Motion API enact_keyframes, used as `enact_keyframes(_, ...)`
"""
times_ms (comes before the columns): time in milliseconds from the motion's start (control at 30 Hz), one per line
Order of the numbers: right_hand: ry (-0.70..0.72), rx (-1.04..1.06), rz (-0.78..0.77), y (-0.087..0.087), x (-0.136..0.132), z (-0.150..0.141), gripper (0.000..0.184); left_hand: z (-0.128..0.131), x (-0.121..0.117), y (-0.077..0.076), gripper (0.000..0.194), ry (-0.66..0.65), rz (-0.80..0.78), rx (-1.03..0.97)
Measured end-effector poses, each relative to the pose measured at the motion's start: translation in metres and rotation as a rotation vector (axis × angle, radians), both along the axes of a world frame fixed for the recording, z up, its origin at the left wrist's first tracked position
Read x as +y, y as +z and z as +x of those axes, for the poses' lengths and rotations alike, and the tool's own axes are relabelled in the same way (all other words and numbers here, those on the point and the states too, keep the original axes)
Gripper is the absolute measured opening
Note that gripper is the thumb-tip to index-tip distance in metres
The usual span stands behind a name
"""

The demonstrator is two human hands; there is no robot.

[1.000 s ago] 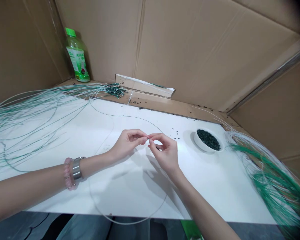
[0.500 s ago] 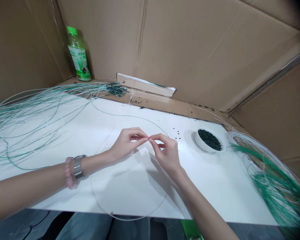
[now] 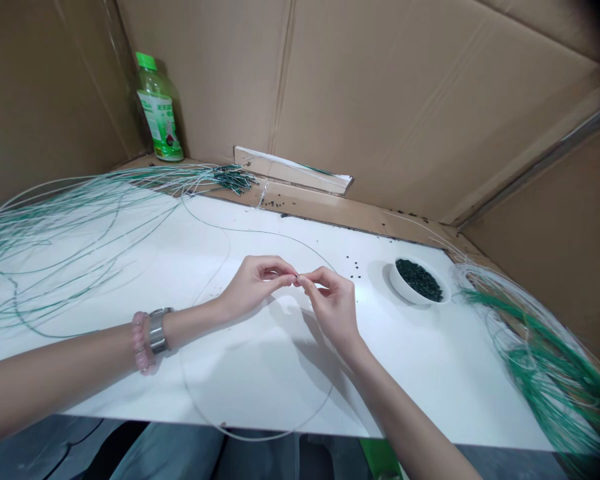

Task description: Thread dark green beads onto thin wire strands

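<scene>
Thin wire (image 3: 260,231), end pinched between left hand (image 3: 255,285), right hand (image 3: 334,308)

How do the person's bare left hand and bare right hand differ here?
The left hand has a pink beaded bracelet and silver metal band at its wrist; the right hand has a bare wrist. The left lies flatter, the right stands more upright. Both pinch something too fine to make out, above the white table.
</scene>
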State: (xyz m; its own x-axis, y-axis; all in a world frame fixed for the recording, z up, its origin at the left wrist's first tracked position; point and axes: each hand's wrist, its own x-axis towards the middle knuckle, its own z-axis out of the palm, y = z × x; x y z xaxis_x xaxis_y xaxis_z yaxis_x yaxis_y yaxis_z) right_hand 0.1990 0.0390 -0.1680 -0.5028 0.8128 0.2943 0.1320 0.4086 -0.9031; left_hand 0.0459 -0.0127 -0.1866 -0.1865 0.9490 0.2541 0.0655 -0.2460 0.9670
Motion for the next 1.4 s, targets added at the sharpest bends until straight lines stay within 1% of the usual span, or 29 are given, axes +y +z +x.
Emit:
enact_keyframes(133,-0.015,0.01,-0.004,0.0023,-0.0017,-0.0009,0.017,0.0018,-0.0002,0.0015,0.012,-0.007,-0.013,0.003)
enact_keyframes(300,-0.081,-0.021,0.035,0.002,-0.0017,-0.002,0.015,0.0017,0.0005,0.0024,0.011,0.026,-0.015,0.044)
enact_keyframes(433,-0.098,-0.06,0.106,0.0025,-0.0014,-0.0013,0.012,0.001,0.0013,0.0024,0.01,0.038,0.003,0.092)
enact_keyframes(567,-0.083,-0.101,0.212,0.0049,-0.0018,-0.0005,0.009,0.0004,0.0005,0.0025,0.009,0.033,0.025,0.163)
enact_keyframes(867,-0.065,-0.187,0.361,0.0001,0.0015,0.0,0.012,-0.0031,-0.0002,0.001,0.01,0.042,0.092,0.333)
enact_keyframes(1167,-0.059,-0.236,0.395,-0.0008,0.0021,0.0014,0.014,-0.0048,-0.0002,0.0002,0.009,0.047,0.167,0.444)
enact_keyframes(1400,-0.055,-0.251,0.369,-0.0011,0.0021,0.0013,0.013,-0.006,0.0015,-0.001,0.01,0.054,0.198,0.502)
